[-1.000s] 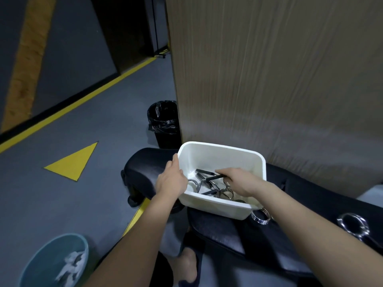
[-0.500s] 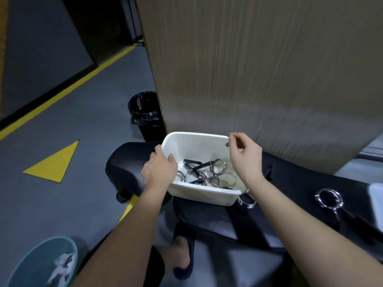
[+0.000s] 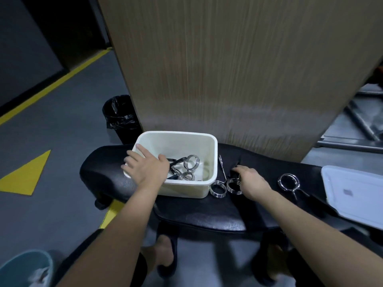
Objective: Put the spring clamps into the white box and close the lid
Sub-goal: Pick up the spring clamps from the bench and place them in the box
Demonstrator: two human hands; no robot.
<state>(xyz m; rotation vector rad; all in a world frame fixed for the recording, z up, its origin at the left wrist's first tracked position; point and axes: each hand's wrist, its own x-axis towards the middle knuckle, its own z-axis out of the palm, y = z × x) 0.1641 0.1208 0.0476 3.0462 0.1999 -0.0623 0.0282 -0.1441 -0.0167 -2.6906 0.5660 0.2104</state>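
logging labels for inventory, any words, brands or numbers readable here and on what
No text can be read.
Small grey square mark on the translucent white plastic lid: too blurred to read.
White plastic box, coiled metal spring clamps, black padded bench: no lettering visible.
Yellow triangle on the grey floor: a plain shape, no words.

Dim, cool indoor light, slight motion blur, wide-angle bending at the edges.

Clamps (image 3: 187, 168) lie in the box (image 3: 213, 154); lid (image 3: 356, 193) lies far right on bench (image 3: 207, 214).
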